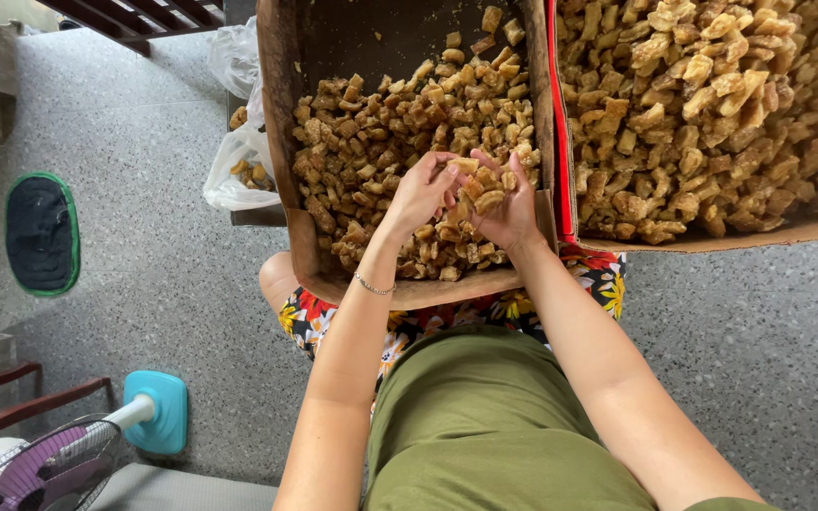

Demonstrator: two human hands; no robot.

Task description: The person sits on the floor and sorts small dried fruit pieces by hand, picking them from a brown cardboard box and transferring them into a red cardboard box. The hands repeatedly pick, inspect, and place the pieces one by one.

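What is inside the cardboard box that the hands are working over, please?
The cardboard box holds brown fried chunks; both hands cup some. Its dark bottom shows at the far end; elsewhere the pile covers it.

This looks like a home used for small-scale food work. A speckled terrazzo floor (144, 246) carries 2 big cardboard boxes (281, 142) heaped with fried snack pieces (381, 161), with plastic bags (239, 161) of the same beside them. Household things stand around: a floor fan (59, 459), a doormat (42, 234), and a wooden chair (11, 407).
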